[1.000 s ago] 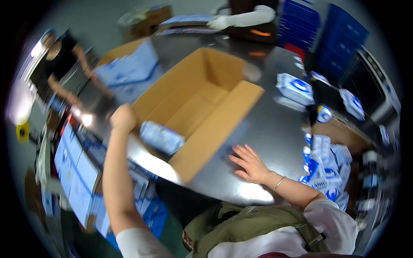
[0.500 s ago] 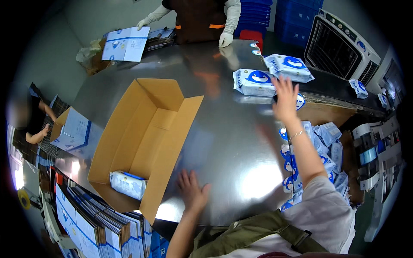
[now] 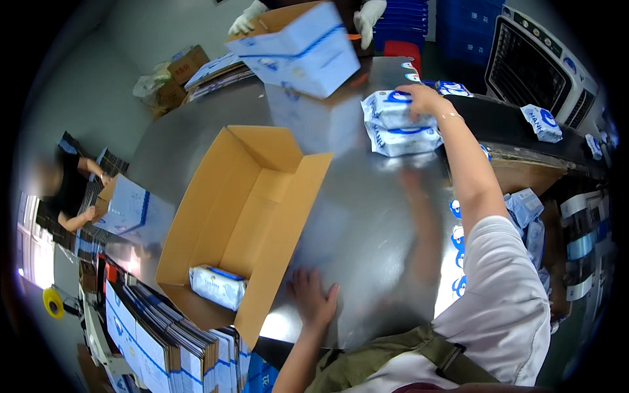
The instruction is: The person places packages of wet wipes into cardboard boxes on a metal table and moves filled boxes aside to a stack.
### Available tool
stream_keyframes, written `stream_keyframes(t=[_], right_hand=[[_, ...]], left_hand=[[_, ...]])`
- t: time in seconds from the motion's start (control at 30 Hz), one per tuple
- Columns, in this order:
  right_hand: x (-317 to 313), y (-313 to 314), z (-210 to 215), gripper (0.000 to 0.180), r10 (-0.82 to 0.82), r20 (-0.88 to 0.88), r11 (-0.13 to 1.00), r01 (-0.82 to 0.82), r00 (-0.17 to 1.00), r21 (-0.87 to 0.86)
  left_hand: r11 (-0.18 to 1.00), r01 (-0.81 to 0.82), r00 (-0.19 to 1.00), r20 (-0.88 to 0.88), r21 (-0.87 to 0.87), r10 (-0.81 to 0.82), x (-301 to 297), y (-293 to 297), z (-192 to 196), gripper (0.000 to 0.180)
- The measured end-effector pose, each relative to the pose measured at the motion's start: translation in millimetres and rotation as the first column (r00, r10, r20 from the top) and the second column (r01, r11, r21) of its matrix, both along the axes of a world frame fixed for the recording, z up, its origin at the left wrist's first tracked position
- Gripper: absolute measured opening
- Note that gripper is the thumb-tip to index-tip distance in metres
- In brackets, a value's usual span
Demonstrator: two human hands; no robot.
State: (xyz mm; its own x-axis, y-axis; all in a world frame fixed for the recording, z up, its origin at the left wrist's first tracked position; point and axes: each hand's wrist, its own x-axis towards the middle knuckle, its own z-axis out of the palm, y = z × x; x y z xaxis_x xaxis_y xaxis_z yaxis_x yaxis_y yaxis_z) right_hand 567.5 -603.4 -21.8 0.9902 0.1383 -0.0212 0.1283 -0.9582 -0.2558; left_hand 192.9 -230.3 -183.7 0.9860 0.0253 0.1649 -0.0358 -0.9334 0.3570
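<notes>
My right hand reaches to the far right part of the steel table and grips a white-and-blue pack of wipes. That pack lies on top of a second pack of wipes, which rests on the table. My left hand lies on the table near its front edge, fingers spread and holding nothing. Just left of it stands an open cardboard box, tilted in view, with a single pack of wipes inside at its near end.
Across the table, a person's gloved hands hold a white-and-blue box. Another person handles a box at left. Folded cartons stand at lower left. A black conveyor carries packs at right, above a carton of packs.
My right hand has closed on one pack of wipes, and the two packs now lie stacked instead of side by side. Opposite, the flat carton has become an opened box. The view has shifted slightly.
</notes>
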Motion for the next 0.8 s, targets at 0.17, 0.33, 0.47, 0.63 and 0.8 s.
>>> stream_keyframes(t=[0.17, 0.33, 0.47, 0.63, 0.8], right_hand=[[-142, 37, 5, 0.084, 0.220, 0.119, 0.973, -0.209, 0.968, -0.096], [-343, 100, -1, 0.067, 0.481, 0.329, 0.876, -0.432, 0.813, -0.213], [-429, 112, -35, 0.047, 0.555, 0.319, 0.832, -0.519, 0.768, -0.197], [-355, 129, -11, 0.103, 0.474, 0.120, 0.878, -0.479, 0.872, 0.015], [-234, 95, -40, 0.107, 0.402, -0.385, 0.884, -0.242, 0.831, 0.400]], left_hand=[[0.999, 0.010, 0.999, 0.036, -0.039, -0.008, -2, -3, -3, 0.062], [0.993, 0.029, 0.999, 0.042, -0.113, -0.025, -13, 11, -8, 0.059], [0.983, 0.060, 0.997, 0.067, -0.173, -0.049, -13, 7, -9, 0.050], [0.917, 0.011, 0.997, 0.076, -0.398, 0.021, -12, 31, -25, 0.059], [0.910, 0.369, 0.897, 0.329, -0.186, -0.296, -35, -21, 51, 0.100]])
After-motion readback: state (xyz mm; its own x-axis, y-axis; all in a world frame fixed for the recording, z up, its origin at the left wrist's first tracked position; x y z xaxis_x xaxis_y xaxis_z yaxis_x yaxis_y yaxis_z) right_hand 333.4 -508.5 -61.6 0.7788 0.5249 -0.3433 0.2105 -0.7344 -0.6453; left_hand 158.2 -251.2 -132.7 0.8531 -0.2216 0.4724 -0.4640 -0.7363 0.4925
